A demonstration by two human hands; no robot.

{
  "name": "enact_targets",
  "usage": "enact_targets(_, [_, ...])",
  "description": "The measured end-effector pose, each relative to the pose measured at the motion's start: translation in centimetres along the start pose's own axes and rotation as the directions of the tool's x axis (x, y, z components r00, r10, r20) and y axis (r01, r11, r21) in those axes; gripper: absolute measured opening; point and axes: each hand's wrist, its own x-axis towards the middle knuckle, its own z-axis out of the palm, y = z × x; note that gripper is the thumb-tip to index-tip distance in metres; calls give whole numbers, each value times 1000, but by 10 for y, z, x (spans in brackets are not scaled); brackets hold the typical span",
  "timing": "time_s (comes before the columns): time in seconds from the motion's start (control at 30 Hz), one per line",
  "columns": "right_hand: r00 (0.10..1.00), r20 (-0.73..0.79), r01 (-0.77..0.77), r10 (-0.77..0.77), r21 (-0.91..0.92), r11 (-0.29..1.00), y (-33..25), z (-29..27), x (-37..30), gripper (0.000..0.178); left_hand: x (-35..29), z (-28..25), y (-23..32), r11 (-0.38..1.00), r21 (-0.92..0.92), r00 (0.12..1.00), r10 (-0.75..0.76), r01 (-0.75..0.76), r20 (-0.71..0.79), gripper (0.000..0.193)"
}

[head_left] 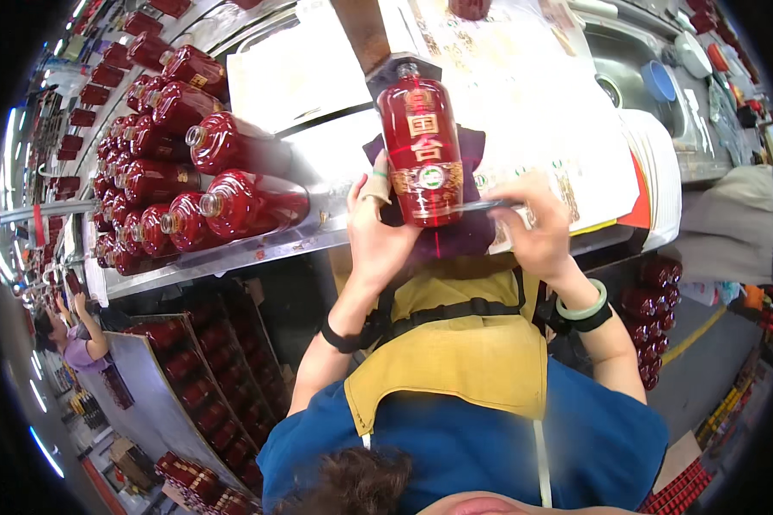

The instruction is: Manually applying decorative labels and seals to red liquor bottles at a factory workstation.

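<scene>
Left hand point(381, 243), half curled, cups the bottle point(424, 142) low on its left side, upper centre of the frame; right hand point(537, 221), nearly closed, pinches a thin tool point(487, 205). Looks like glass: probably heavy, rigid, slick, breakable; best gripped round the body.

A factory-style workshop, stocked with bottles in bulk.
Red bottles point(249, 206) crowd the left end of the metal workbench point(322, 215); one gold-patterned bottle point(421, 150) is handled at its near edge, and stored rows point(199, 390) stand lower, left of it. A metal sink point(618, 64) sits right of the bench; far left of the bench are a co-worker point(82, 350) and strip lights point(46, 451).
</scene>
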Motion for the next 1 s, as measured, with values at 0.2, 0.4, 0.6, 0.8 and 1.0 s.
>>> enact_targets(0.2, [917,-213,-300,337,188,935,3,-6,6,24,-5,-18,31,899,254,914,392,-357,-102,88])
enact_targets(0.4, [956,-86,-261,281,189,947,1,-1,8,28,5,-21,16,958,5,956,286,-287,57,91])
enact_targets(0.6, [946,-60,-310,318,108,945,6,13,15,37,58,-41,-3,993,33,982,117,-113,-145,65])
enact_targets(0.8, [991,-38,-130,131,40,991,-4,25,30,28,142,-3,-56,839,543,971,107,28,-215,43])
enact_targets(1.0, [997,-14,-81,81,0,997,-7,21,29,29,172,2,-85,663,733,977,11,151,-211,37])
